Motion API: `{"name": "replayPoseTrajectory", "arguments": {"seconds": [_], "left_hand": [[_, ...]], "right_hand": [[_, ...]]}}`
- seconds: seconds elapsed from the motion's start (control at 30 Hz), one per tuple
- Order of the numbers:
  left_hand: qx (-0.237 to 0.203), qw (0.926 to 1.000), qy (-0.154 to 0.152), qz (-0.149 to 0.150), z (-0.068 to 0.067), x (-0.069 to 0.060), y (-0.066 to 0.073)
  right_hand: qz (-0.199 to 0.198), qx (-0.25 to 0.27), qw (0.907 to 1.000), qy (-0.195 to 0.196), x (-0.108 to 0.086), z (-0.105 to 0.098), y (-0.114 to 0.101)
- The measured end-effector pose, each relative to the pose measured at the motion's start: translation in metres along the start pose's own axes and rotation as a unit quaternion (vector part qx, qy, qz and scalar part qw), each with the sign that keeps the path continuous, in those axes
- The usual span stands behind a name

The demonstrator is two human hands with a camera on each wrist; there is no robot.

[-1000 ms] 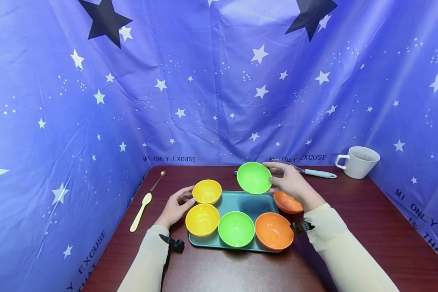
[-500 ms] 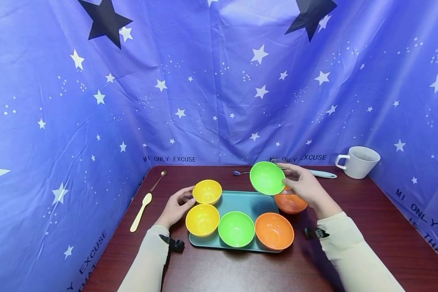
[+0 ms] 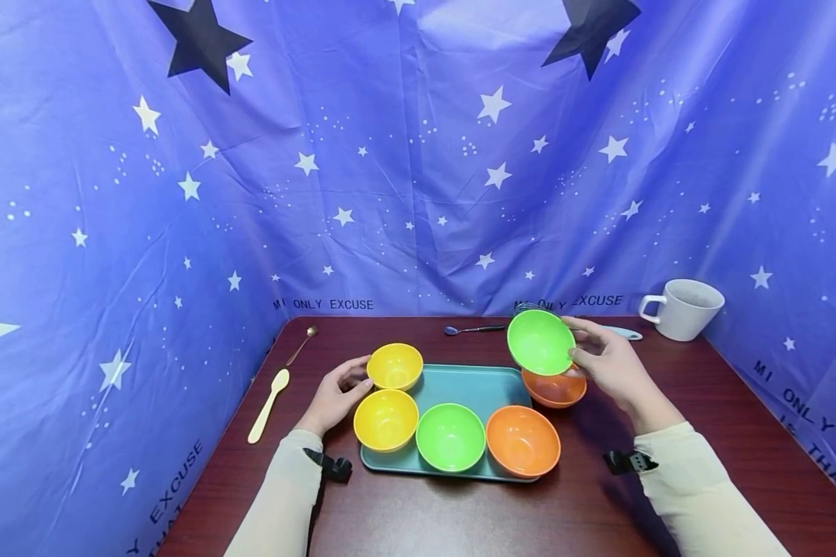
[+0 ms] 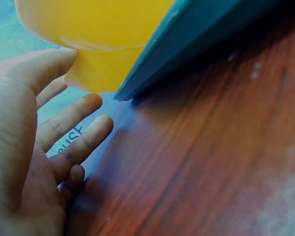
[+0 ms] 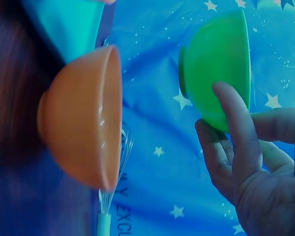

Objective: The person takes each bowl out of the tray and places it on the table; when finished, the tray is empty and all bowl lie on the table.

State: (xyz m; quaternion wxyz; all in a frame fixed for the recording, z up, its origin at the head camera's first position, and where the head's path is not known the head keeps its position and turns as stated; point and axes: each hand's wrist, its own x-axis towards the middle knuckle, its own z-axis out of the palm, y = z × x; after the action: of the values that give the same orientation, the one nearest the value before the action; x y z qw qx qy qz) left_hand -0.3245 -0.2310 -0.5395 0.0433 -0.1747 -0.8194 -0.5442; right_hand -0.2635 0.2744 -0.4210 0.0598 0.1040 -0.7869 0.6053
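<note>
In the head view my right hand [image 3: 613,367] grips a green bowl [image 3: 542,343] by its right side, tilted and raised over the back orange bowl [image 3: 553,388]. The right wrist view shows the thumb against the outside of this green bowl [image 5: 214,69]. My left hand [image 3: 337,393] rests beside the back yellow bowl [image 3: 395,366], its fingers loosely spread. In the left wrist view the thumb appears to touch a yellow bowl [image 4: 103,73]. A front row of yellow [image 3: 386,420], green [image 3: 450,437] and orange [image 3: 523,441] bowls stands on the teal tray [image 3: 470,379].
A grey-white mug [image 3: 690,309] stands at the back right. A whisk [image 5: 104,223] and a dark-handled spoon [image 3: 474,329] lie along the back. To the left lie a pale yellow spoon [image 3: 269,406] and a small gold spoon [image 3: 302,344]. Starry curtains surround the tabletop [image 3: 460,518].
My right hand has carried the green bowl rightward, from above the tray's back edge to over the back orange bowl. My left hand stays in place.
</note>
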Motion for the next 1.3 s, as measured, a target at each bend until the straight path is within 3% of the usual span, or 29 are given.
{"name": "replayPoseTrajectory", "arguments": {"seconds": [0.27, 0.63, 1.0, 1.3], "left_hand": [[0.002, 1.0000, 0.001, 0.002, 0.000, 0.000, -0.001], [0.004, 1.0000, 0.004, 0.006, 0.000, 0.000, -0.001], [0.009, 0.9999, 0.002, 0.009, 0.001, 0.000, -0.001], [0.010, 0.9999, 0.002, 0.009, 0.001, 0.001, -0.001]], "right_hand": [[-0.017, 0.008, 0.9997, 0.018, -0.013, -0.018, 0.014], [-0.017, 0.060, 0.9968, 0.051, -0.029, -0.033, 0.028], [-0.049, 0.129, 0.9873, 0.080, -0.039, -0.053, 0.046], [-0.037, 0.142, 0.9838, 0.102, -0.049, -0.069, 0.056]]}}
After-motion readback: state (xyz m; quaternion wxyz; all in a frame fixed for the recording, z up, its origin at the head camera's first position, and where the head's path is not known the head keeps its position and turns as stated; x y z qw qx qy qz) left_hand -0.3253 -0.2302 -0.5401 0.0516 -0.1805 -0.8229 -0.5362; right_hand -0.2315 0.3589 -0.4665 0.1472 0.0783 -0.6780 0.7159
